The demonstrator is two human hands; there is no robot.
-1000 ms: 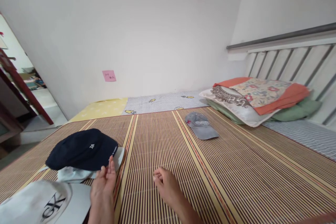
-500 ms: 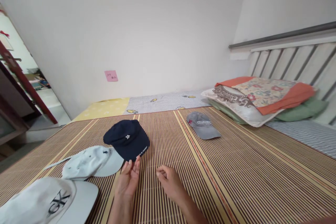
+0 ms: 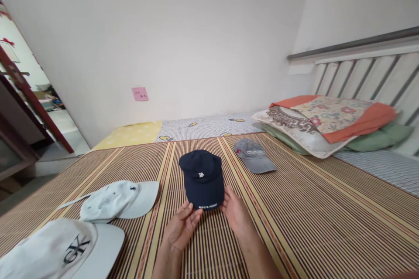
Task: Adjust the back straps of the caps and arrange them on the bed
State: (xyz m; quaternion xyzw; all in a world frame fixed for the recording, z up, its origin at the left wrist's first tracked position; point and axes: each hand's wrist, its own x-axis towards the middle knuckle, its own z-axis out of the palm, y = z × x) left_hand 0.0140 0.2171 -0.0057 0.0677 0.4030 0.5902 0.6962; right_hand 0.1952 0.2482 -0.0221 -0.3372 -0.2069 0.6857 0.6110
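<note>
A navy baseball cap (image 3: 203,178) with a small white emblem and white lettering along its brim faces me at the middle of the mat. My left hand (image 3: 183,223) grips the brim's left front edge, thumb on top. At the right side of the brim is my right hand (image 3: 235,209), its fingers partly hidden under the edge. To the left lie a pale cap with a small dark logo (image 3: 114,200) and, nearer me, a white cap with black letters (image 3: 65,248). Farther back on the right rests a grey cap (image 3: 253,155).
The striped bamboo mat (image 3: 321,209) covers the bed. Stacked pillows (image 3: 340,117) lie at the right by the slatted headboard (image 3: 389,80). A pink note (image 3: 139,94) is stuck to the white wall. At far left a doorway shows a red door edge (image 3: 39,109).
The navy cap has moved right, away from the pale cap, and now faces me more squarely. Both hands have shifted right, and my right hand has come to its brim.
</note>
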